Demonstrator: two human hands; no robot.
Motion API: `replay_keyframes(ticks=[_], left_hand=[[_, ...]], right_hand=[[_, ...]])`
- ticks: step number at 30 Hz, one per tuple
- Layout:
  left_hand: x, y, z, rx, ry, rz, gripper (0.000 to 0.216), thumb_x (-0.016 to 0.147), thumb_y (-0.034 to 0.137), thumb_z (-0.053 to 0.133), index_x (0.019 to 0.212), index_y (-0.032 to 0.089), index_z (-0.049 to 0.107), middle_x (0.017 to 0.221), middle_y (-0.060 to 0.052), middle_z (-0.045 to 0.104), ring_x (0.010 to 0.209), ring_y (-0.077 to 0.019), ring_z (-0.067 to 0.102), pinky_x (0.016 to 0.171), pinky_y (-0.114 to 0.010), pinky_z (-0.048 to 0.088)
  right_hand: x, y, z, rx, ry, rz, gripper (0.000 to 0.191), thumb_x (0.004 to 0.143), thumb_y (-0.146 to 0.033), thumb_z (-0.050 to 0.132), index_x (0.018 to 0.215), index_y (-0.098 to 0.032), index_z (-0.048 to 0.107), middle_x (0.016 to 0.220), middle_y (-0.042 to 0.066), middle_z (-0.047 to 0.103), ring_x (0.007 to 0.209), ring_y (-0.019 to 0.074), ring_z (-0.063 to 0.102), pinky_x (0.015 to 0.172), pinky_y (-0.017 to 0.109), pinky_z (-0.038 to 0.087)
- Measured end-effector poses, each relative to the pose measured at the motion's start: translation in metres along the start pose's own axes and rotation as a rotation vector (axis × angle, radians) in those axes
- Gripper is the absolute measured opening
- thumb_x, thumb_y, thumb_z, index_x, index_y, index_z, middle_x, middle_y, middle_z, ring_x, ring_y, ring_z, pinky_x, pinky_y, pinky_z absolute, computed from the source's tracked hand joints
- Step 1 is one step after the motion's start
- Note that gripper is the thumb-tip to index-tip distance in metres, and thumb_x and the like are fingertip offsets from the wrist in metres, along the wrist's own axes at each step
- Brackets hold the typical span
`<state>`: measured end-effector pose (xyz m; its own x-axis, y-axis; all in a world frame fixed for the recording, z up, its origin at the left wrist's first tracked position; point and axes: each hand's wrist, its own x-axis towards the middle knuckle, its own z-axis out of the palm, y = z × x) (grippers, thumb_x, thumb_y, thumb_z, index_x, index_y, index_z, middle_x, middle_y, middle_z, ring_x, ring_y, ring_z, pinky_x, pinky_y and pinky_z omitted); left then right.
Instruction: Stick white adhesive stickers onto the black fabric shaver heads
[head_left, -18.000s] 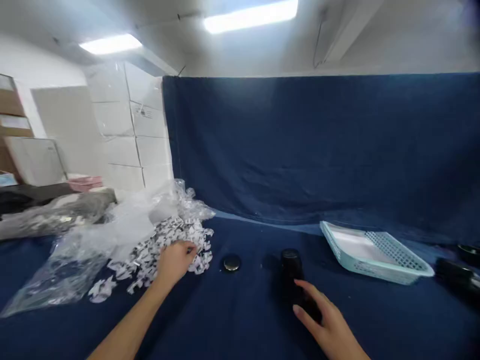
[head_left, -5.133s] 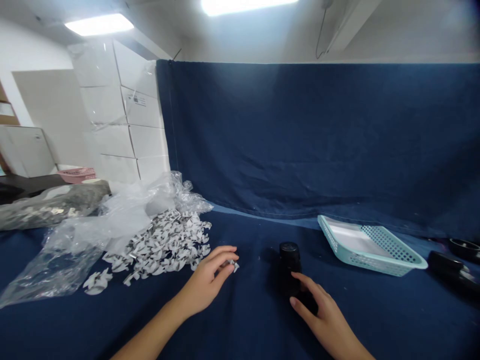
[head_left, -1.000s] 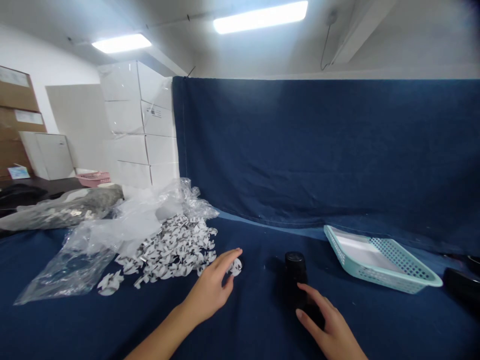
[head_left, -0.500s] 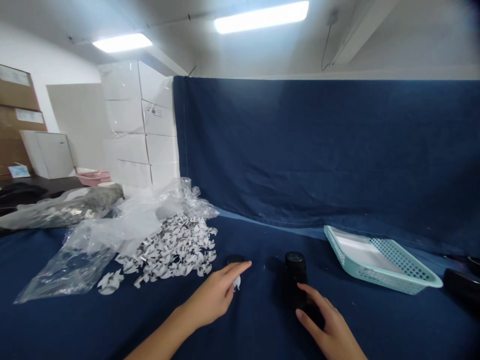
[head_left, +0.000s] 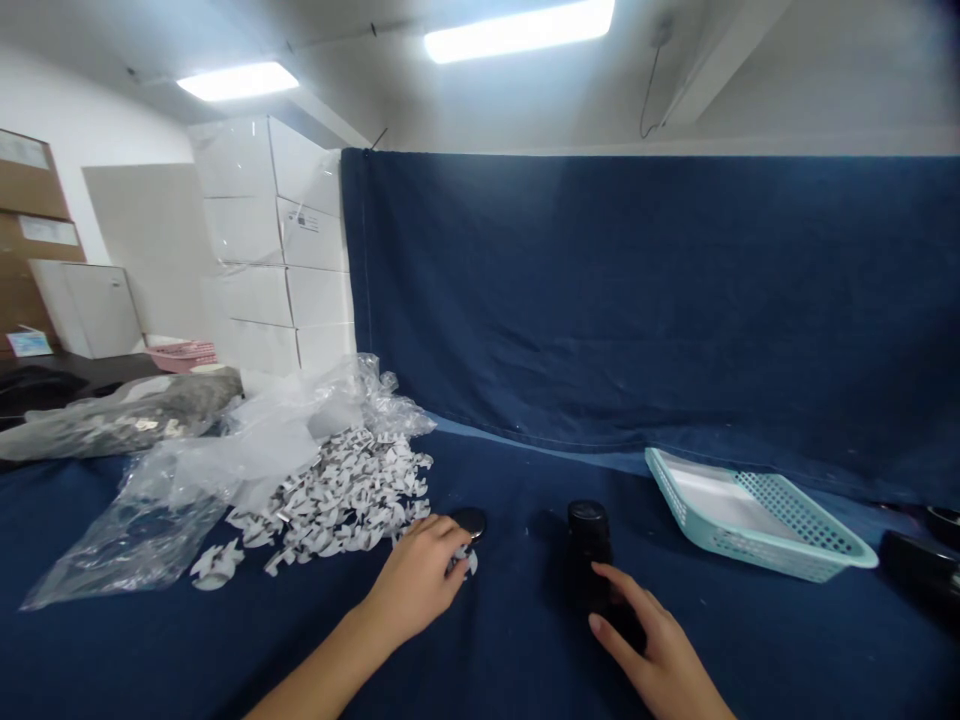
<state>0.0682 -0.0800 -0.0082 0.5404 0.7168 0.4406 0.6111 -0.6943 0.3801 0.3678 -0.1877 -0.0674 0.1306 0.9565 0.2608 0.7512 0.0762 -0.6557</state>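
My left hand [head_left: 416, 585] lies on the blue cloth with its fingers curled over a small white paper piece [head_left: 468, 565]. Just beyond the fingertips sits a black round lid [head_left: 471, 520]. A heap of the same white pieces [head_left: 337, 495] spills from a clear plastic bag [head_left: 187, 480] to the left. A black bottle [head_left: 587, 550] stands right of the lid. My right hand [head_left: 660, 660] rests beside its base, fingers stretched out and touching a dark shape there.
A pale green plastic basket [head_left: 810, 545] sits at the right, with black objects [head_left: 919, 565] past it. A blue cloth backdrop [head_left: 637, 300] closes the back. Another filled bag [head_left: 112, 420] and white boxes [head_left: 270, 260] stand at the far left.
My left hand has drawn back from its outstretched reach and its fingers have curled onto the white piece beside the lid. The right hand has stayed by the bottle.
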Motion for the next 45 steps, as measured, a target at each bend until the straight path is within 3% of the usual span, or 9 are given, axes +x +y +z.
replay_keyframes(ticks=[3, 9, 12, 17, 24, 33, 45], left_hand=[[0.001, 0.001, 0.0, -0.003, 0.013, -0.035, 0.014, 0.081, 0.017, 0.057, 0.075, 0.022, 0.069, 0.083, -0.006, 0.063, 0.088, -0.0284, 0.056, 0.086, -0.046, 0.041], [0.003, 0.007, -0.001, -0.23, 0.063, -0.141, 0.013, 0.078, 0.016, 0.06, 0.067, 0.021, 0.065, 0.077, -0.004, 0.057, 0.087, -0.0273, 0.052, 0.089, -0.044, 0.035], [0.006, 0.009, -0.004, -0.451, 0.078, -0.25, 0.01, 0.08, 0.022, 0.063, 0.071, 0.021, 0.067, 0.077, -0.003, 0.058, 0.083, -0.0239, 0.053, 0.084, -0.038, 0.038], [0.009, 0.004, -0.005, -0.955, 0.018, -0.502, 0.014, 0.082, 0.03, 0.064, 0.083, 0.016, 0.068, 0.065, 0.0, 0.056, 0.059, -0.0144, 0.052, 0.059, -0.027, 0.04], [0.007, -0.007, 0.0, -1.501, 0.072, -0.752, 0.016, 0.076, 0.012, 0.072, 0.086, 0.016, 0.062, 0.077, -0.002, 0.064, 0.064, -0.0103, 0.06, 0.068, -0.028, 0.049], [0.006, 0.001, -0.009, -1.71, 0.046, -0.695, 0.019, 0.074, 0.017, 0.078, 0.086, 0.016, 0.063, 0.08, 0.0, 0.064, 0.059, -0.009, 0.055, 0.057, -0.025, 0.045], [0.005, 0.004, -0.008, -1.737, -0.021, -0.666, 0.023, 0.074, 0.029, 0.077, 0.076, 0.016, 0.058, 0.068, 0.002, 0.057, 0.055, -0.0096, 0.05, 0.054, -0.025, 0.041]], right_hand=[[0.0, -0.001, 0.0, 0.005, 0.004, 0.001, 0.05, 0.086, -0.05, 0.055, 0.133, -0.032, 0.052, 0.128, 0.004, 0.064, 0.117, 0.0246, 0.059, 0.101, 0.041, 0.047], [-0.001, -0.002, 0.0, 0.007, 0.02, -0.002, 0.049, 0.086, -0.049, 0.056, 0.132, -0.033, 0.053, 0.126, 0.004, 0.065, 0.114, 0.0255, 0.061, 0.099, 0.042, 0.048], [-0.001, -0.002, -0.001, 0.015, 0.019, 0.002, 0.049, 0.086, -0.049, 0.056, 0.132, -0.034, 0.052, 0.125, 0.004, 0.065, 0.114, 0.0255, 0.061, 0.099, 0.042, 0.048], [-0.001, -0.005, -0.001, 0.025, 0.031, 0.013, 0.048, 0.084, -0.047, 0.057, 0.13, -0.033, 0.055, 0.122, 0.005, 0.067, 0.113, 0.0266, 0.061, 0.099, 0.044, 0.048], [0.0, -0.001, 0.0, 0.006, 0.031, -0.013, 0.049, 0.085, -0.048, 0.057, 0.132, -0.033, 0.053, 0.122, 0.004, 0.067, 0.112, 0.0255, 0.062, 0.097, 0.041, 0.049], [0.005, 0.015, 0.005, -0.004, -0.025, -0.04, 0.051, 0.087, -0.052, 0.055, 0.134, -0.032, 0.052, 0.125, 0.006, 0.066, 0.113, 0.0258, 0.062, 0.099, 0.042, 0.049], [0.005, 0.02, 0.007, -0.001, -0.008, -0.063, 0.05, 0.087, -0.049, 0.056, 0.133, -0.03, 0.053, 0.122, 0.006, 0.068, 0.112, 0.0257, 0.063, 0.097, 0.041, 0.051]])
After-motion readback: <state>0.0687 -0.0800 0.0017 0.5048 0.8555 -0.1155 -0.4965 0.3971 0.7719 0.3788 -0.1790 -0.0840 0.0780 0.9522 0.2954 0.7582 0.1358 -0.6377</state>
